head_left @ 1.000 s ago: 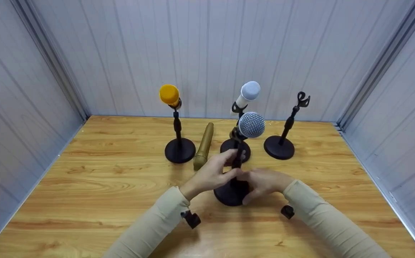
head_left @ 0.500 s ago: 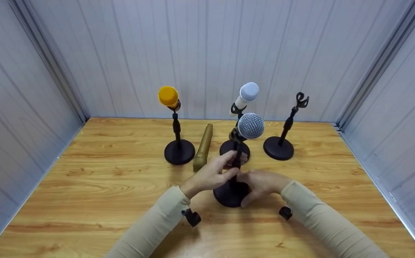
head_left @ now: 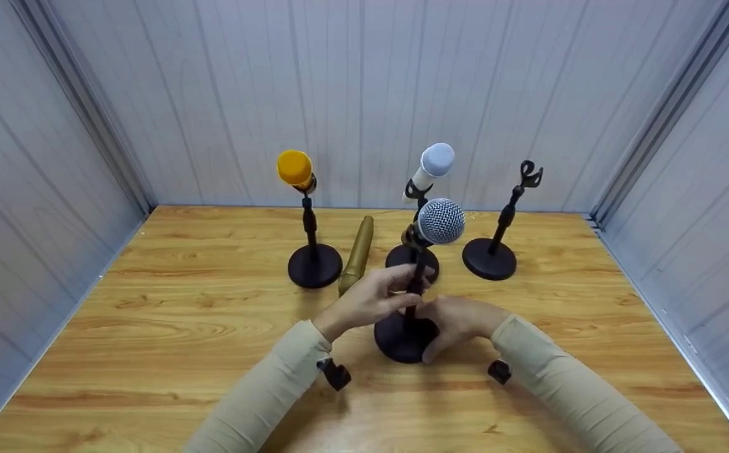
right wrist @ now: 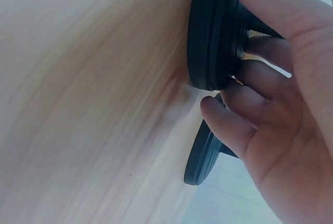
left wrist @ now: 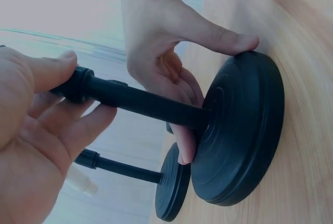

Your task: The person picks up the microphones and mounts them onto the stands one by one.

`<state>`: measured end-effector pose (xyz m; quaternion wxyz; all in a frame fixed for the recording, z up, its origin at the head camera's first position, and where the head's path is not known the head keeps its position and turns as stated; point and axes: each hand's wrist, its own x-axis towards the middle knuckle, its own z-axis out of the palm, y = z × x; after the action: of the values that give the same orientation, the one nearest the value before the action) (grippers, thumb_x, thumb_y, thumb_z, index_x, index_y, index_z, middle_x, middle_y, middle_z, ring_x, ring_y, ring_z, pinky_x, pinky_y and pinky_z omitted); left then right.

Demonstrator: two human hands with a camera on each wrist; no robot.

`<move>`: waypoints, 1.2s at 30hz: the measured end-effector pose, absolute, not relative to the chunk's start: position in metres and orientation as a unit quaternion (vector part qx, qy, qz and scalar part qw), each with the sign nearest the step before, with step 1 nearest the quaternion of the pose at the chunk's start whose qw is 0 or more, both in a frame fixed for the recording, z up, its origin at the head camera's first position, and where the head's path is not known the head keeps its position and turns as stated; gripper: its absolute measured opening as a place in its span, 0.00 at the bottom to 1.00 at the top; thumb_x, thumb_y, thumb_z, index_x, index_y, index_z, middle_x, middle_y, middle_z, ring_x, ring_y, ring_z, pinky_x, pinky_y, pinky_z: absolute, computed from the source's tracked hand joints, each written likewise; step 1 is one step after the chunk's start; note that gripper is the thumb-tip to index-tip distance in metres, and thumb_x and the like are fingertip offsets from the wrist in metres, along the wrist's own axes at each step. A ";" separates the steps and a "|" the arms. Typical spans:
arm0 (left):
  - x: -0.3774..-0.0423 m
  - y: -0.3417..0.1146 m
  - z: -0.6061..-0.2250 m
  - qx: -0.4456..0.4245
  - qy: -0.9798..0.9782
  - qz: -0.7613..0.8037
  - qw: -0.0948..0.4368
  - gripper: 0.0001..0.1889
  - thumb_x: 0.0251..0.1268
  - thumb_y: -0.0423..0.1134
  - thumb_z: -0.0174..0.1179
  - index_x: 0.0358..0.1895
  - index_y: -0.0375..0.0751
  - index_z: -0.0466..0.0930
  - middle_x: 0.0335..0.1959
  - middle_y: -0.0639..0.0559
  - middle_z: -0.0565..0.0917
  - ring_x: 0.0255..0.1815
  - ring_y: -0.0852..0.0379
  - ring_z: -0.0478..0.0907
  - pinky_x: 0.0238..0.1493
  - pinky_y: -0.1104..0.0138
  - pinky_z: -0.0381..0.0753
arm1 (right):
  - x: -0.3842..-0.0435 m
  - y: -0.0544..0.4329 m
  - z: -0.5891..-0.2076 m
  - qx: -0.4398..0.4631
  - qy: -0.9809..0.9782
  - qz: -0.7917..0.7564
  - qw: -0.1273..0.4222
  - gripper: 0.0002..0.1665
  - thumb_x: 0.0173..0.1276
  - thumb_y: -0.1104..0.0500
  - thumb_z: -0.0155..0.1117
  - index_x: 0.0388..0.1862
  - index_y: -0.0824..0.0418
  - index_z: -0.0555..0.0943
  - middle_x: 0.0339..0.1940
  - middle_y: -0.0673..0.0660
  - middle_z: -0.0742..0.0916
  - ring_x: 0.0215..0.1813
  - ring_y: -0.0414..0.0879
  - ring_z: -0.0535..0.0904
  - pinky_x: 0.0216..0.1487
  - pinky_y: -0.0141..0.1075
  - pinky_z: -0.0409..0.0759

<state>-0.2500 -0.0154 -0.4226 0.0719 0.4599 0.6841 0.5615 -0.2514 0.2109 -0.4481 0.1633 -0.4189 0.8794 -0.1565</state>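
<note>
Near the middle of the tabletop, the microphone stand is upright, a silver-headed microphone in its clip; the left hand has thumb and fingers curled round the pole, and the right hand grips the base's edge. Handling it well probably means keeping the base level, clear of the gold microphone and white microphone beyond.

Gold microphone — head partly hidden, seemingly behind left hand.
</note>
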 end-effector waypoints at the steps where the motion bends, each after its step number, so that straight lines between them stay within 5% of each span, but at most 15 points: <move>1: -0.251 -0.016 -0.423 0.461 0.684 0.562 0.069 0.21 0.72 0.28 0.61 0.66 0.36 0.76 0.54 0.47 0.84 0.56 0.55 0.82 0.52 0.58 0.83 | -0.251 0.211 -0.448 -0.419 0.879 -0.157 0.163 0.37 0.52 0.42 0.83 0.56 0.59 0.83 0.50 0.50 0.88 0.49 0.39 0.83 0.54 0.39 0.81; 6: -0.253 -0.016 -0.424 0.466 0.682 0.561 0.055 0.23 0.69 0.28 0.64 0.67 0.36 0.77 0.56 0.46 0.84 0.59 0.52 0.82 0.58 0.57 0.81 | -0.250 0.210 -0.448 -0.416 0.881 -0.158 0.158 0.37 0.51 0.42 0.84 0.56 0.59 0.84 0.49 0.50 0.88 0.47 0.38 0.82 0.53 0.39 0.81; 13: -0.252 -0.015 -0.425 0.467 0.684 0.560 0.032 0.22 0.67 0.28 0.66 0.63 0.38 0.80 0.55 0.48 0.86 0.57 0.47 0.83 0.52 0.61 0.84 | -0.248 0.211 -0.450 -0.404 0.887 -0.155 0.159 0.36 0.51 0.43 0.84 0.55 0.59 0.84 0.49 0.50 0.88 0.47 0.39 0.83 0.52 0.39 0.82; 22: -0.250 -0.010 -0.424 0.462 0.735 0.483 -0.113 0.09 0.61 0.36 0.74 0.40 0.40 0.84 0.36 0.52 0.89 0.41 0.60 0.87 0.39 0.66 0.86 | -0.249 0.210 -0.448 -0.419 0.884 -0.149 0.143 0.40 0.51 0.41 0.83 0.58 0.61 0.83 0.52 0.53 0.88 0.50 0.43 0.83 0.55 0.41 0.81; 29: -0.249 -0.013 -0.422 0.480 0.704 0.521 -0.048 0.06 0.66 0.32 0.69 0.43 0.38 0.84 0.40 0.49 0.86 0.46 0.55 0.86 0.49 0.64 0.84 | -0.251 0.211 -0.448 -0.421 0.883 -0.137 0.152 0.37 0.51 0.41 0.83 0.55 0.59 0.83 0.51 0.51 0.88 0.49 0.42 0.83 0.55 0.40 0.81; 36: -0.244 -0.015 -0.423 0.457 0.694 0.557 0.000 0.17 0.67 0.28 0.66 0.58 0.32 0.82 0.53 0.41 0.85 0.52 0.46 0.84 0.53 0.57 0.83 | -0.250 0.211 -0.448 -0.410 0.888 -0.137 0.157 0.32 0.51 0.41 0.83 0.49 0.57 0.84 0.42 0.46 0.87 0.41 0.38 0.82 0.48 0.38 0.82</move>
<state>-0.2444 -0.0147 -0.4229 0.0001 0.4568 0.6938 0.5568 -0.2501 0.2105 -0.4480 0.1568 -0.4095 0.8883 -0.1368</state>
